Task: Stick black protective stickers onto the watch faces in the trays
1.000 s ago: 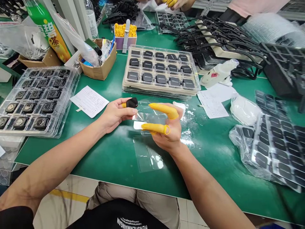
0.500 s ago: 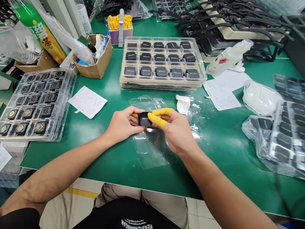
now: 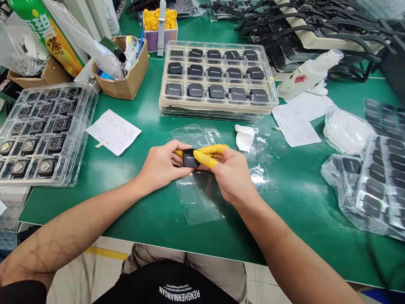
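Between my two hands is a black smartwatch body (image 3: 189, 158) with pale lettering on its dark face. My left hand (image 3: 160, 164) grips it from the left, fingers curled behind. From the other side my right hand (image 3: 232, 169) pinches it, its yellow-covered thumb and finger on the right edge. Clear plastic film sheets (image 3: 198, 202) lie on the green table beneath. A crumpled white cloth (image 3: 244, 137) rests just beyond my right hand. Farther back stands a stack of clear trays (image 3: 218, 105) with several similar black watch bodies in its compartments.
At left, a clear tray (image 3: 70, 179) holds several watch bodies near a paper slip (image 3: 114, 131). A cardboard box (image 3: 134, 82) stands behind. To the right are a white bottle (image 3: 305, 80), papers (image 3: 297, 124), a white bag (image 3: 348, 128) and bagged black covers (image 3: 373, 179).
The whole view has shifted slightly. Both hands keep their hold on the watch body, which is turned a little so its lettering shows more plainly.
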The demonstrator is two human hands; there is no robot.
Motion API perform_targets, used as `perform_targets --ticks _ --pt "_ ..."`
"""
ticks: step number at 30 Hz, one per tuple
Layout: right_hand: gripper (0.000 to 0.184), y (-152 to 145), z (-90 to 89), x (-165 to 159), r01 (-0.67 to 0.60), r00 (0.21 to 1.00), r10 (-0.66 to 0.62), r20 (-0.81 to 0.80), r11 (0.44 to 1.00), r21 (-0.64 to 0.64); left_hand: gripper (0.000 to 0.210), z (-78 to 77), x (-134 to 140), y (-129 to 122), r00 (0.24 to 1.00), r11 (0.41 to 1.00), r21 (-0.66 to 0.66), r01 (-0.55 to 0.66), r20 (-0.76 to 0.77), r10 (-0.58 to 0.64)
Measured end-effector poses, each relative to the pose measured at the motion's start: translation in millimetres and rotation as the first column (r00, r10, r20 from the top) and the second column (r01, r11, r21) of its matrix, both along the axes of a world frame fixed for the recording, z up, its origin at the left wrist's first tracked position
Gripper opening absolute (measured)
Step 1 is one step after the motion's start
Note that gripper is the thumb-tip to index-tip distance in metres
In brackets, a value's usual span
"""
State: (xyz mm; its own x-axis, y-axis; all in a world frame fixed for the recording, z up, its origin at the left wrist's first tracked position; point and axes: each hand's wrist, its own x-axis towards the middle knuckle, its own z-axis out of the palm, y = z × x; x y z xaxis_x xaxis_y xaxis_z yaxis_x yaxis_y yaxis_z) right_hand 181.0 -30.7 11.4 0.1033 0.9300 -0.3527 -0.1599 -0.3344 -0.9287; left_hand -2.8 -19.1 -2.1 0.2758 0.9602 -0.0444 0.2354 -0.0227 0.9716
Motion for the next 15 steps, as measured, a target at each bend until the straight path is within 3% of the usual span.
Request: perform_targets --ticks 15 --pt "0.062 0.3 -0.4 -0.9 0.006 1.000 -0.006 0.002 1.000 -0.010 0.051 0.0 -1.1 0.1 1.000 1.000 -0.006 0.011 0.005 -0.011"
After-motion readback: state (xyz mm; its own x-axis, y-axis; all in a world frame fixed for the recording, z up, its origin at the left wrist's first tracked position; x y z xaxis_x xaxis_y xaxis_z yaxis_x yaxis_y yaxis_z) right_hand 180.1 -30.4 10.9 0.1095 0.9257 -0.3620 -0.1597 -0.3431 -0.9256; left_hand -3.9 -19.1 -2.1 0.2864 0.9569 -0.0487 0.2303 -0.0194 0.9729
